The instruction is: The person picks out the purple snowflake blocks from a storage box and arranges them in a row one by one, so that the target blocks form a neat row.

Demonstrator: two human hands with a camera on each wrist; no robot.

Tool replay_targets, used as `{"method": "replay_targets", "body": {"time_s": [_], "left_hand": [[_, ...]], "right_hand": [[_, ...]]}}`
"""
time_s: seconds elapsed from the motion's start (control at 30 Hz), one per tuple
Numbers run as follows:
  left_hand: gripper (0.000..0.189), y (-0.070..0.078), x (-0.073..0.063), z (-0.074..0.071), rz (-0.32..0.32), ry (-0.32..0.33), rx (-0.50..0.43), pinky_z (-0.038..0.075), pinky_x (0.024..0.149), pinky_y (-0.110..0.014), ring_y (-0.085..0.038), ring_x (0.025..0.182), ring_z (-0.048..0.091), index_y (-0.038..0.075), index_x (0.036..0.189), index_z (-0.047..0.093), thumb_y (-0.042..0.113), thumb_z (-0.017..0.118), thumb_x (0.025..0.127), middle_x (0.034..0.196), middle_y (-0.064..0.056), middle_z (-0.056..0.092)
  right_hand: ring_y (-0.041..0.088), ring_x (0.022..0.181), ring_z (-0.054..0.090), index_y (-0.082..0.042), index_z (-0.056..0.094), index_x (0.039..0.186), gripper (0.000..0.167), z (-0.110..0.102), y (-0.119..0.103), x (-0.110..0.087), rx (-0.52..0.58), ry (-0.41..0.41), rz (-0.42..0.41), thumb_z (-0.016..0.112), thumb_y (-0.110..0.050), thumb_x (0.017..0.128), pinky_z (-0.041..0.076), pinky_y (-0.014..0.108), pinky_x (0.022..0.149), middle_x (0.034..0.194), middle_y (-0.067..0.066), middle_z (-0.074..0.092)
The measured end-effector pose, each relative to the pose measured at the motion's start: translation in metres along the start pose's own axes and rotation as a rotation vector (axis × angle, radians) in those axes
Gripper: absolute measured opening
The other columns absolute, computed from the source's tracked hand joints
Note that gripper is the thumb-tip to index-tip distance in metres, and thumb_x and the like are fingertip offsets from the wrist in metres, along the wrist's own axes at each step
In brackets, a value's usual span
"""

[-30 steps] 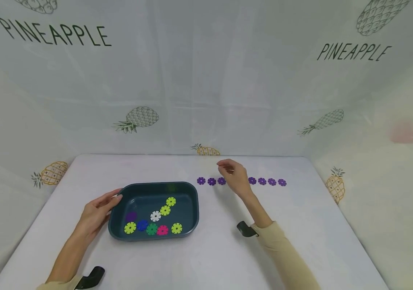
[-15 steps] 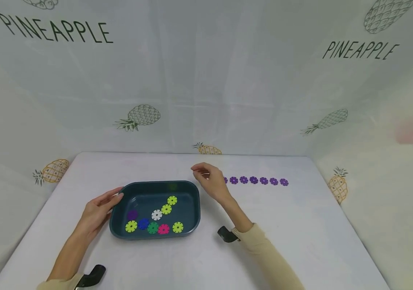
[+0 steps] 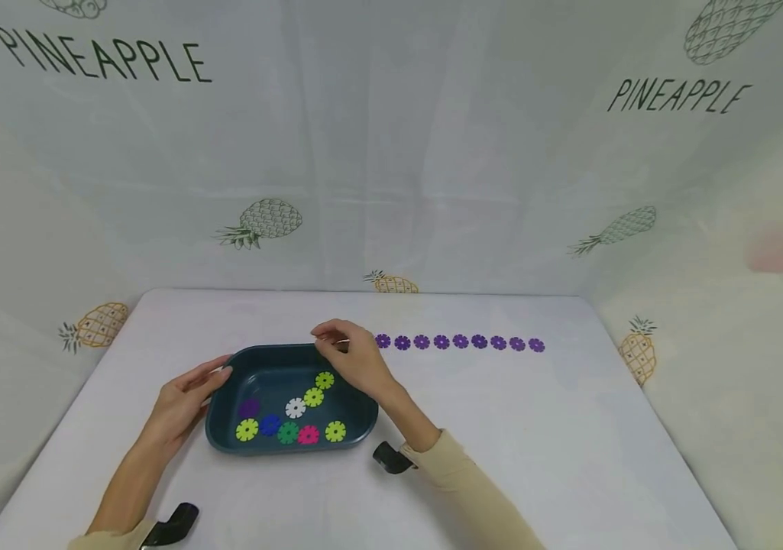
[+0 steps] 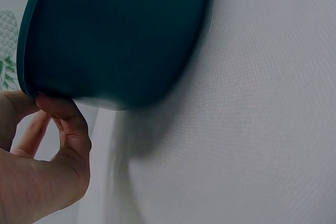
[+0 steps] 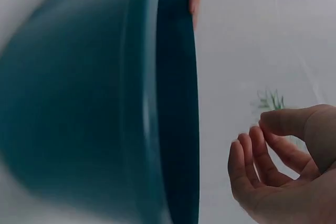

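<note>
My left hand [image 3: 181,412] grips the left end of a dark teal tray [image 3: 281,451], pinching its rim between thumb and fingers in the left wrist view. Several flower-shaped plastic discs lie inside, among them a white disc [image 3: 295,409], a blue disc [image 3: 270,425], a green disc [image 3: 288,433], a pink disc [image 3: 308,435] and yellow discs such as this yellow disc [image 3: 247,430]. Above the tray's far right part hovers my right hand [image 3: 357,359]. Its thumb and forefinger tips come close together in the right wrist view, with nothing visible between them.
A row of purple flower discs [image 3: 461,341] runs along the back of the white table [image 3: 535,443], right of the tray. Behind and beside it hangs a pale pineapple-print cloth [image 3: 391,137]. A purple patch [image 3: 250,409] shows at the tray's left, its shape unclear.
My right hand has moved left from above the purple row to over the tray, uncovering the discs it hid. The left hand and tray have stayed put.
</note>
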State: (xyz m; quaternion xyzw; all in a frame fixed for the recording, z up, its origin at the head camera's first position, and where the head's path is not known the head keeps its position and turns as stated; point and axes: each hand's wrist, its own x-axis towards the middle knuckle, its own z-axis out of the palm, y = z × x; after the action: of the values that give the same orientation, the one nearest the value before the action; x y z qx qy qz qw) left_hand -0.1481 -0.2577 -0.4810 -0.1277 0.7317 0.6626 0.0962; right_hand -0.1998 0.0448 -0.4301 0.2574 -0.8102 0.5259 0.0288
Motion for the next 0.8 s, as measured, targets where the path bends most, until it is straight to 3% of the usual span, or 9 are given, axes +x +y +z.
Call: {"method": "replay_targets", "body": {"time_s": [0.3,0.8], "left_hand": [[0.06,-0.001,0.001,0.0,-0.011,0.003,-0.001,0.052,0.084,-0.017,0.004,0.103,0.059,0.022,0.149,0.056,0.045,0.072,0.096,0.112,0.025,0.061],[0.067,0.0,0.001,0.001,-0.013,0.004,0.031,0.052,0.084,-0.018,0.004,0.105,0.057,0.017,0.153,0.052,0.049,0.069,0.096,0.112,0.024,0.062]], "right_hand": [[0.013,0.095,0.065,0.0,0.07,0.118,0.018,0.034,-0.012,0.002,0.054,-0.085,0.017,0.064,-0.005,0.101,0.052,0.02,0.087,0.107,0.01,0.069],[0.002,0.093,0.063,0.001,0.069,0.119,0.019,0.08,-0.01,0.004,0.048,-0.18,0.015,0.064,-0.006,0.102,0.05,0.012,0.083,0.109,0.007,0.068]]}}
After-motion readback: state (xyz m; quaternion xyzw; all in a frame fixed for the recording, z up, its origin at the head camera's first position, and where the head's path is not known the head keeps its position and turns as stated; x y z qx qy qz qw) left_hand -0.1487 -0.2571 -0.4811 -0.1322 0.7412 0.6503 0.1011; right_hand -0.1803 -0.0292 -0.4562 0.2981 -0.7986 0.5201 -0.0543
